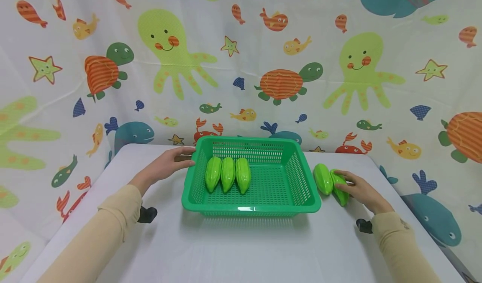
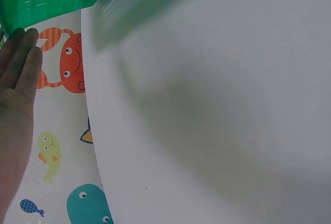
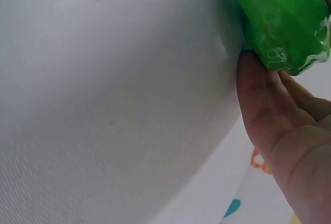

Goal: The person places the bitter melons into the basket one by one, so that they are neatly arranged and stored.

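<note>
A green plastic basket point(image 1: 260, 209) stands on the white table. Inside, on its left side, three glossy green star fruits point(image 1: 228, 174) lie side by side. My left hand point(image 1: 165, 166) is at the basket's left rim, and the left wrist view shows its straight fingers point(image 2: 23, 61) right against the green wall. To the right of the basket, my right hand point(image 1: 363, 189) grips a green star fruit point(image 1: 341, 194), its fingers over one side. In the right wrist view, fingertips press the underside of that fruit point(image 3: 284, 22). Another star fruit point(image 1: 323, 178) lies just left of it.
The white table point(image 1: 241, 249) reaches back to a curtain point(image 1: 241, 95) printed with sea animals, which also hangs along both sides. Black wrist cameras show below the beige sleeves point(image 1: 116, 216). The basket's right wall point(image 1: 298, 174) stands between its inside and the loose fruits.
</note>
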A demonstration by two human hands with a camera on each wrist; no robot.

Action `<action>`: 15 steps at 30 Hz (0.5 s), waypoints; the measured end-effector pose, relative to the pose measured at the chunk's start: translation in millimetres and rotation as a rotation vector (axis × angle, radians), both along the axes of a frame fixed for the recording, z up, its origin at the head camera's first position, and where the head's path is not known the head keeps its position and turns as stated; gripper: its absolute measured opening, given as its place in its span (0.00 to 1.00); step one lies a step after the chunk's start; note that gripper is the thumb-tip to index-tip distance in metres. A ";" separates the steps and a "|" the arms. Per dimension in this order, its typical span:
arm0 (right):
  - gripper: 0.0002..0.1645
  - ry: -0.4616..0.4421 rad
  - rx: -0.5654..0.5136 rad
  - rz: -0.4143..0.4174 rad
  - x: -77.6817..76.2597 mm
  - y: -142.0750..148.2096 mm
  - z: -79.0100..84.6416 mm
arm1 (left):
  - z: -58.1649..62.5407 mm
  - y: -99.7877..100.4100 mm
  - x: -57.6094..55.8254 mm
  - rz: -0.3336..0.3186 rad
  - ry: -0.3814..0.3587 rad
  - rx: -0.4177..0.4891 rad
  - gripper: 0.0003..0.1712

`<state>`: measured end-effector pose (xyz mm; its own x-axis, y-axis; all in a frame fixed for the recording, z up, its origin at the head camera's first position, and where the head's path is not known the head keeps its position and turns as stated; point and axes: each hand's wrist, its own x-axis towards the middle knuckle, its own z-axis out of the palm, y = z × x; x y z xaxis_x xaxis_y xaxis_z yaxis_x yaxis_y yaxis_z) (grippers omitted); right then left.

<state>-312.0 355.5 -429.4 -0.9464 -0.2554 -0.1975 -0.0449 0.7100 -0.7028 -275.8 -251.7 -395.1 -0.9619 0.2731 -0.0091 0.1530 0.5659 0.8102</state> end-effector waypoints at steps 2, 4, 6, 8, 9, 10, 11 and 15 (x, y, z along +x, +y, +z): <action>0.44 0.000 -0.009 0.006 0.2 -0.2 -0.1 | 0.4 0.0 0.2 0.001 -0.002 0.001 0.40; 0.43 -0.001 -0.014 0.008 0.3 -0.3 0.0 | 0.6 0.0 0.3 0.001 -0.004 0.002 0.40; 0.43 -0.006 -0.015 0.010 0.5 -0.5 0.3 | 0.6 0.0 0.3 0.003 -0.007 0.003 0.40; 0.43 -0.013 -0.015 0.012 0.4 -0.6 0.6 | 0.5 -0.2 0.2 0.004 -0.009 0.003 0.40; 0.43 -0.015 -0.013 0.012 0.3 -0.8 0.8 | 0.4 -0.3 0.1 0.004 -0.009 0.003 0.40; 0.43 -0.017 -0.013 0.011 0.3 -0.9 1.0 | 0.3 -0.5 -0.1 0.004 -0.009 0.003 0.40; 0.44 -0.017 -0.010 0.011 0.2 -0.9 1.2 | 0.1 -0.5 -0.2 0.004 -0.008 0.003 0.40; 0.45 -0.015 -0.003 -0.015 -0.2 -0.8 2.5 | -1.0 -0.5 -1.3 -0.001 0.001 -0.002 0.40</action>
